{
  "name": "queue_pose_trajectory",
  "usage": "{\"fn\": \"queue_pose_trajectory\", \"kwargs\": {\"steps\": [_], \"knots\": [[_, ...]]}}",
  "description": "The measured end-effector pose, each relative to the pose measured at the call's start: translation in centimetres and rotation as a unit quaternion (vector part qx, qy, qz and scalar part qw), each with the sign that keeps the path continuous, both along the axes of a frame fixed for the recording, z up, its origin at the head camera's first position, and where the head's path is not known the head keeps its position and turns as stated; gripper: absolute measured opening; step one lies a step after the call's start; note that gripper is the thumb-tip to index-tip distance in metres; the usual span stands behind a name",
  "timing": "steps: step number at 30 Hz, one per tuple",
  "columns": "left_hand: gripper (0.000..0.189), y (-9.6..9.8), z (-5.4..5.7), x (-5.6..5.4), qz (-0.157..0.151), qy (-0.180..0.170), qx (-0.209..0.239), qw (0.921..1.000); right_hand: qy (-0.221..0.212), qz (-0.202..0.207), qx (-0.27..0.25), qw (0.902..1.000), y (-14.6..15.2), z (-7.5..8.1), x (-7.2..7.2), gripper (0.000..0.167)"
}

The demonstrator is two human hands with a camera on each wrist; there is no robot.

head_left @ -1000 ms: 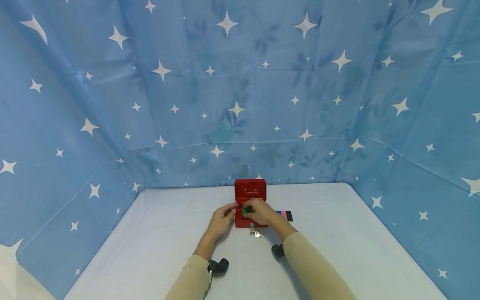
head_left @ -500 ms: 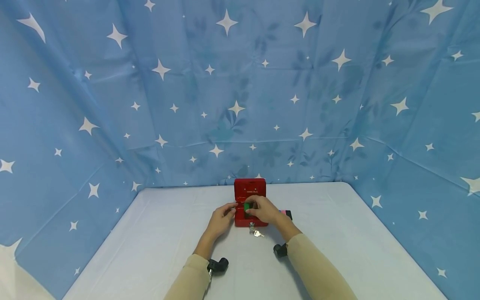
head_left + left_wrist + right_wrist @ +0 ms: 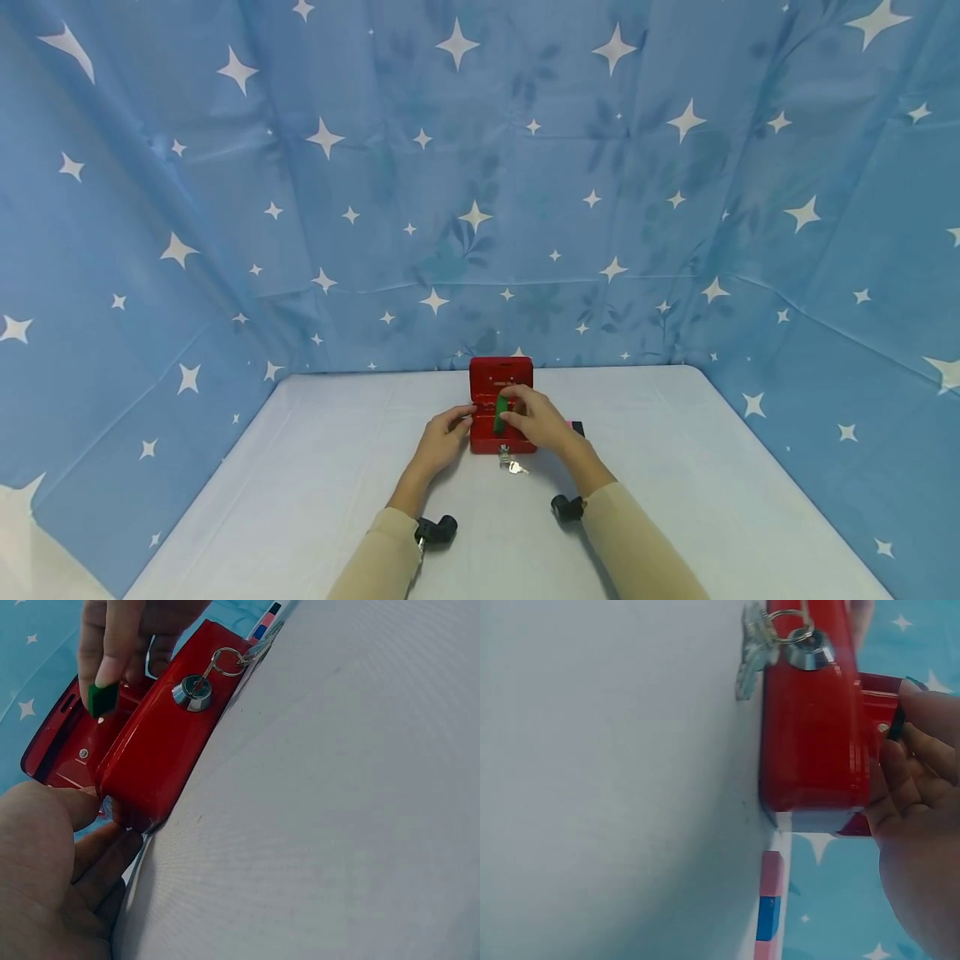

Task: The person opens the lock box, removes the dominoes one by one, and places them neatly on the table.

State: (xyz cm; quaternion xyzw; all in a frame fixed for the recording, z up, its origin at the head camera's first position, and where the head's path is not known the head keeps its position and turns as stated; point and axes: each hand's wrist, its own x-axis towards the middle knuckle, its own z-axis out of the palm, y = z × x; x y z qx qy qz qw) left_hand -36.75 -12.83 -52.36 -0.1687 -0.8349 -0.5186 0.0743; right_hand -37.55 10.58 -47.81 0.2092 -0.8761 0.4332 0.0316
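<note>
A red cash box (image 3: 483, 446) stands with its lid (image 3: 487, 369) raised at the back. My right hand (image 3: 543, 422) pinches a green rectangular block (image 3: 500, 414) over the open box, between thumb and fingers. In the left wrist view the end of the green block (image 3: 103, 700) shows below the fingertips. Beside the box's left wall is my left hand (image 3: 438, 443), its thumb and fingers touching that side. A silver lock (image 3: 193, 693) sits on the box front with a key in it, and a ring of keys (image 3: 751, 660) hangs from it.
The box stands on a white table (image 3: 360, 467). To its right lies a row of coloured blocks (image 3: 769, 919), pink and blue, with a black one (image 3: 577, 428) at the end. A blue star-patterned curtain (image 3: 480, 167) closes off the back and sides.
My right hand has raised the green block from inside the box and moved slightly right, so more of the block shows. The left hand has stayed at the box's side.
</note>
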Motion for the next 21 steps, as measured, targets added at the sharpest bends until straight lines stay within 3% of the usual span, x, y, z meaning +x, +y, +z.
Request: {"fn": "queue_pose_trajectory", "kwargs": {"steps": [9, 21], "knots": [[0.033, 0.0, -0.4, -0.1, 0.002, -0.001, -0.002, 1.0, 0.026, -0.003, -0.006, 0.9996, 0.8, 0.5, 1.4, 0.051], [0.032, 0.0, -0.3, -0.1, 0.004, 0.003, -0.001, 1.0, 0.05, 0.001, 0.033, 0.9982, 1.8, 0.2, 1.3, 0.05]]}}
